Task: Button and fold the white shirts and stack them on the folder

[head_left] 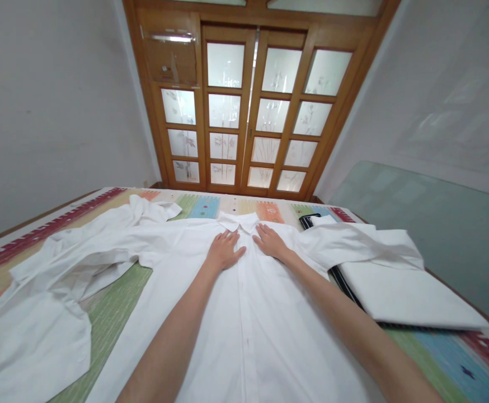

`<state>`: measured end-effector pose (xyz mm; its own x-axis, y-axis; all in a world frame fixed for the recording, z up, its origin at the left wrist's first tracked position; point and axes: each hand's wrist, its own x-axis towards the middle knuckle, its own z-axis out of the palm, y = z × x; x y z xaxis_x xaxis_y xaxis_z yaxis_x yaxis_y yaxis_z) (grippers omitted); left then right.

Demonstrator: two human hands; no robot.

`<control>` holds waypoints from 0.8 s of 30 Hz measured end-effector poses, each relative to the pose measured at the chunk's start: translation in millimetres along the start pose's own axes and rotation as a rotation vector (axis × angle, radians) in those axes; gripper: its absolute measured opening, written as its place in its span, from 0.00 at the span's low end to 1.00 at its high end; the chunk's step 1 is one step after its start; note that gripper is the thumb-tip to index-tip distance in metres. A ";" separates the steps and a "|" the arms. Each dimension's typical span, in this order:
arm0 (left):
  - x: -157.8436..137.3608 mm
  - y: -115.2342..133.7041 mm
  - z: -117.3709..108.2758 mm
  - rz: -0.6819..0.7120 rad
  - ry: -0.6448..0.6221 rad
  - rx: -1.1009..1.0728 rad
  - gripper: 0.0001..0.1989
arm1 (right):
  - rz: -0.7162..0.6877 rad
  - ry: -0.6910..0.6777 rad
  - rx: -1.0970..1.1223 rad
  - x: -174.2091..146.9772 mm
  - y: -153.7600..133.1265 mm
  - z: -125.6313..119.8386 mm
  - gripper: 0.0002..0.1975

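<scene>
Far left: plain wall [51, 101]. Next, patterned cover [114, 313] with coloured stripes, carrying all the clothing. On its left side, rumpled white fabric [38, 336] sprawls in loose folds, running up toward the shirt's shoulder; can't tell if it's all sleeve or a second garment. Behind, wood-framed glass doors [227, 106], plant designs on the panes, brown sheet [171, 61] covering one upper-left pane.

Centre: white shirt [215, 336], front up, collar [248, 221] at the far end, body spread toward the camera, placket [244, 336] down the middle. Left hand [226, 250] palm down on the shirt front just below the collar, left of the placket, fingers loosely spread, thumb out toward the placket. Right hand [271, 242] mirrors it on the other side, flat, fingertips by the collar. Neither grip closed round anything; both just press on fabric.

Right: the shirt's sleeve [357, 243] lies across folded white cloth [416, 296], which sits on black-and-white striped fabric [347, 288]. Beyond, pale green panel [416, 224] against the right wall [450, 84].
</scene>
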<state>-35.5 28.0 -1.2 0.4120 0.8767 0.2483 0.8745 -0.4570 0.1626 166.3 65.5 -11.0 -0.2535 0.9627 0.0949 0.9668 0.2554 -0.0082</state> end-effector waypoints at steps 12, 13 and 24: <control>3.1 -2.3 1.6 -0.133 -0.052 0.027 0.33 | 0.184 -0.114 0.112 16.1 9.0 -3.7 0.39; 4.3 -3.0 1.7 -0.171 -0.058 0.034 0.34 | 0.190 -0.116 0.116 16.1 8.2 -5.1 0.38; 10.7 -53.8 -12.2 -0.416 -0.181 0.126 0.35 | 0.329 -0.154 0.069 -17.7 40.1 -5.8 0.39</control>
<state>-81.3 60.1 4.4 0.0485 0.9987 0.0143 0.9944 -0.0496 0.0932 209.8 58.3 -7.2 0.0637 0.9951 -0.0751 0.9943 -0.0697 -0.0808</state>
